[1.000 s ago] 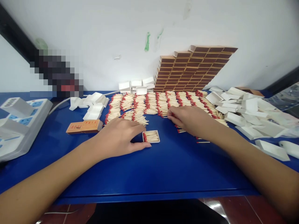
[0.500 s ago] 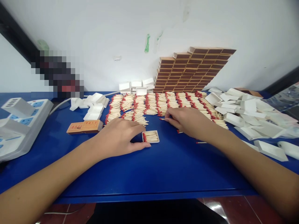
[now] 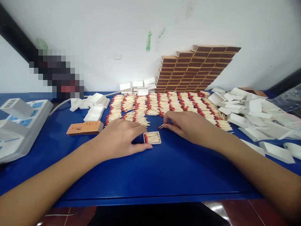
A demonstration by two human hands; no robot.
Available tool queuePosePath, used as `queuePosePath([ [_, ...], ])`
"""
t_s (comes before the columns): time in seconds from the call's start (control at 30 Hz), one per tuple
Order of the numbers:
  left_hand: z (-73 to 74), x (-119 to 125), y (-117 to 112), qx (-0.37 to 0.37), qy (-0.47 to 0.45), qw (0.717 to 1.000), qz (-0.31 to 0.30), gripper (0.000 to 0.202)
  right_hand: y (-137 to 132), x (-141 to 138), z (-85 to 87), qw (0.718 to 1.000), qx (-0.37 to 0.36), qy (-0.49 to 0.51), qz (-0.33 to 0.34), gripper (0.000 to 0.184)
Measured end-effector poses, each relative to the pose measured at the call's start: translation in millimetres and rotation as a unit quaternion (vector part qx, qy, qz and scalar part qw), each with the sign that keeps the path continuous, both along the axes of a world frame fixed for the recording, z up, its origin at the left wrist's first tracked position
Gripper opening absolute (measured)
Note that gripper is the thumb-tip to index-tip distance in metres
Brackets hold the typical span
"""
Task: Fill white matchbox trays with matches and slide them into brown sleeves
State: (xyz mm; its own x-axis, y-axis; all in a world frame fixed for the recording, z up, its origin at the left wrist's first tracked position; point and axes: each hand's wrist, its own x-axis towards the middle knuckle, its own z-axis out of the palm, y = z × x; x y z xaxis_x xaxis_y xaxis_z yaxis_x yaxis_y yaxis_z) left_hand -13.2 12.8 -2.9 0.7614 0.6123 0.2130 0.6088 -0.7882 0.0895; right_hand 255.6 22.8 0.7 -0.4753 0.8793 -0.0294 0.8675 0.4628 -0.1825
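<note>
A small white matchbox tray [image 3: 157,143] lies on the blue table, filled with red-headed matches laid side by side, heads to the left. My left hand [image 3: 122,136] rests on the table around the tray's left end, the thumb along its near edge and the index finger at its far corner. Right of the tray and a little beyond it, my right hand [image 3: 185,127] pinches a match [image 3: 161,126] between thumb and fingertips, its red head pointing left. Whether more than one match is in the pinch, I cannot tell. Behind both hands spread rows of loose matches [image 3: 151,105].
Stacked matchboxes [image 3: 188,69] lean along the wall. White empty trays lie in a heap [image 3: 256,114] at right, with others [image 3: 95,108] at left and a small stack [image 3: 137,86] behind. Orange matchboxes [image 3: 84,127] and a power strip [image 3: 35,125] occupy the left side.
My right hand has drawn slightly nearer to the tray, bringing the pinched match left and towards me. My left hand and the tray stay in place.
</note>
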Motion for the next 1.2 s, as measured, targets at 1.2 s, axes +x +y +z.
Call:
queuePosePath([
  [1.2,-1.5,0.6,0.0,-0.009,0.007,1.0,0.009,0.039,-22.9,-13.4,4.0,0.998,0.009,0.015,0.054,0.016],
])
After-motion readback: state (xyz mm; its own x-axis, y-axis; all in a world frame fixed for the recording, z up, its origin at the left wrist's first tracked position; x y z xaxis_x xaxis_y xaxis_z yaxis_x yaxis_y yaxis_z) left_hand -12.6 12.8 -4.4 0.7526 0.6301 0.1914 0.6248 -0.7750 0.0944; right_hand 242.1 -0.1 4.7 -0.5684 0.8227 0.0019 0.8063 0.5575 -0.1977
